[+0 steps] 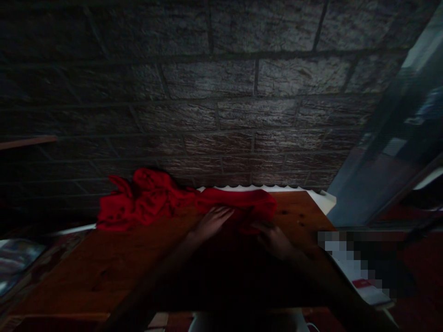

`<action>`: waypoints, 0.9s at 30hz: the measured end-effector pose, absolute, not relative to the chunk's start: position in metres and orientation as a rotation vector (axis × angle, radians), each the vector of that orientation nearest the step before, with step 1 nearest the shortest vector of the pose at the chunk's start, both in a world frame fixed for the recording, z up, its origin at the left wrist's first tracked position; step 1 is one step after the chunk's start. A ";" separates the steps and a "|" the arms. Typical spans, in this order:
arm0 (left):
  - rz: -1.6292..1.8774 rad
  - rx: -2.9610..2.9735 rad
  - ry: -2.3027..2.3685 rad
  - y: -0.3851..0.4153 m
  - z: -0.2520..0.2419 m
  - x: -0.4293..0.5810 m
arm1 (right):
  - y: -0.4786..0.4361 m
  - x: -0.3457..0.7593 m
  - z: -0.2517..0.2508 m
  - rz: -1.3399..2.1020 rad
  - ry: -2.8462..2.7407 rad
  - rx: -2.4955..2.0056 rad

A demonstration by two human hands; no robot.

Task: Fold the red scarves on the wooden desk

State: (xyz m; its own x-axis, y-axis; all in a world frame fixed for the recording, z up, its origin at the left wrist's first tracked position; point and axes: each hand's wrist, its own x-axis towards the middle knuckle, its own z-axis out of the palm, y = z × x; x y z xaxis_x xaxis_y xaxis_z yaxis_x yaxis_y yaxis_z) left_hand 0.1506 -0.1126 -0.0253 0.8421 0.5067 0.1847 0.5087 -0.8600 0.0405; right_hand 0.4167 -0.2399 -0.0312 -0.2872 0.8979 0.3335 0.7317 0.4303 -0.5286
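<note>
A red cloth (pixel 251 200), seemingly a garment laid out or folded into a flat bundle, lies at the far side of the wooden table, in front of me. My left hand (pixel 213 221) rests on its near left part, fingers stretched out and flat. By its near right edge is my right hand (pixel 276 240), its fingers reaching left toward the cloth; they are dark and smeared, so their grip is unclear. To the left lies a crumpled heap of red cloth (pixel 141 200), touching or almost touching the flat piece.
The wooden table (pixel 104 272) stands against a dark block wall (pixel 221 110). A scalloped white edging (pixel 287 188) runs along its back. At the right are a grey-blue frame (pixel 367 170) and a partly pixelated light object (pixel 370 290); a shiny plastic-like bundle (pixel 19 258) is at the far left.
</note>
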 end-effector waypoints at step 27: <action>0.175 -3.441 -0.660 -0.137 0.023 0.133 | -0.175 0.403 -0.021 0.383 -2.332 -1.266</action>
